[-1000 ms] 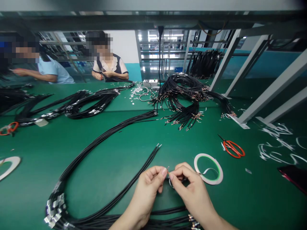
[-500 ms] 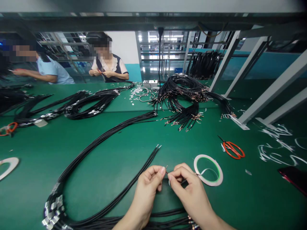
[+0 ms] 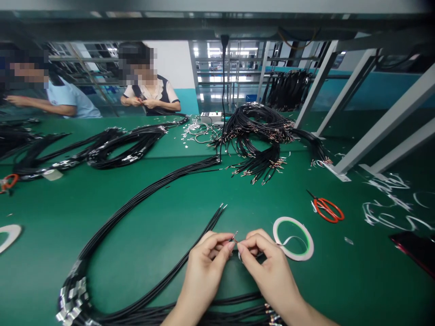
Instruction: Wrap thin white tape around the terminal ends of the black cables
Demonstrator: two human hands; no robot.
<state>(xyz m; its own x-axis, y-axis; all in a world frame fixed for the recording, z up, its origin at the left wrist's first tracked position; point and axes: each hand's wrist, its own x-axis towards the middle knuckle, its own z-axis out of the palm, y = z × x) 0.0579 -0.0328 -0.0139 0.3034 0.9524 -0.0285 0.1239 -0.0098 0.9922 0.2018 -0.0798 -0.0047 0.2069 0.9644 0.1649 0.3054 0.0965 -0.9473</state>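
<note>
My left hand [image 3: 205,265] is closed in a pinch on a thin black cable, whose small metal-tipped end [image 3: 235,235] sticks up between the fingertips. Beside it, nearly touching, my right hand [image 3: 270,262] pinches close to the same end. A white tape strip [image 3: 288,240] runs from under the right hand's fingers to a tape roll [image 3: 276,228] lying flat at its right. Behind the left hand a bundle of black cables [image 3: 125,206] curves over the table, with silvery wraps [image 3: 73,296] at its bend. More cable ends [image 3: 272,314] lie beneath my right forearm.
Orange-handled scissors [image 3: 328,210] lie right of the roll, near tape scraps [image 3: 387,215] and a dark phone-like object [image 3: 416,251]. Cable coils [image 3: 258,122] are heaped at the back, beside slanted grey posts [image 3: 370,129]. Across the green table [image 3: 176,244], two people [image 3: 151,93] handle cables.
The view has shifted slightly. My left fingers have closed in at the cable end, and more of its tip shows above them. The right hand keeps its pinch.
</note>
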